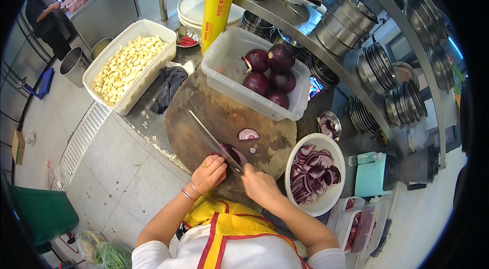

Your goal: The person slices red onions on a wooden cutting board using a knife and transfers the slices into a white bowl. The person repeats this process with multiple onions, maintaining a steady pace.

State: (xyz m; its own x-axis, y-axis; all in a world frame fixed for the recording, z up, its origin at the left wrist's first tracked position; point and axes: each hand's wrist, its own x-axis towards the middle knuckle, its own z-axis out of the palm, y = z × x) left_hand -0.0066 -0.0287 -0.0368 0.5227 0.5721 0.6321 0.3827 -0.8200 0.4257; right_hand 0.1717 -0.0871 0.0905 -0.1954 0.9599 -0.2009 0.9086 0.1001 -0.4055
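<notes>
My right hand [259, 187] grips the handle of a kitchen knife [206, 133], whose blade points up and left over a round chopping board [214, 104]. Against the blade's left side, my left hand [209, 172] holds a red onion piece, mostly hidden under the fingers. Cut red onion [236, 154] lies along the right side of the blade. A half-round onion slice [248, 134] and a small scrap [252, 150] rest farther right on the board. Beside the board, a white bowl [288, 169] holds many sliced onions [315, 173].
A clear plastic tub [248, 102] of whole red onions [282, 57] overlaps the board's far edge. Back left stands a white tub [131, 104] of peeled garlic cloves [130, 66], near a dark cloth [168, 85]. A yellow cling-film box [219, 5] stands upright. Metal shelving [290, 20] overhangs the right.
</notes>
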